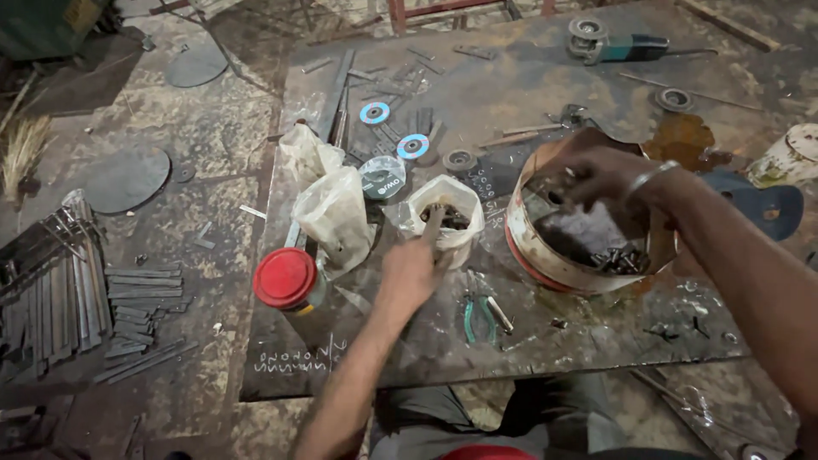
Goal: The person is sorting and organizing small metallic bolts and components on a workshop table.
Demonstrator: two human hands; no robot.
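Left hand [409, 271] at centre frame, arm stretched forward from the bottom edge, fingers closed around a dark metal piece [433, 223] poking into the white plastic bag [443, 209]. Right hand [601, 175] dips into the rusty round tin [588, 217] at right, fingers curled, grip blurred, can't tell. Red-lidded jar [287, 278] sits lower left on the tabletop [528, 85].

Red-lidded jar [288, 278] seen at worktop [528, 77] front-left edge, two tied plastic bags [328, 204] just behind it. Two blue-centred cutting discs [394, 129] laid flat mid-worktop. Angle grinder [615, 45] parked at far edge. Green-handled pliers [479, 318] lying near front. Flat metal strips [141, 315] stacked on floor, left.
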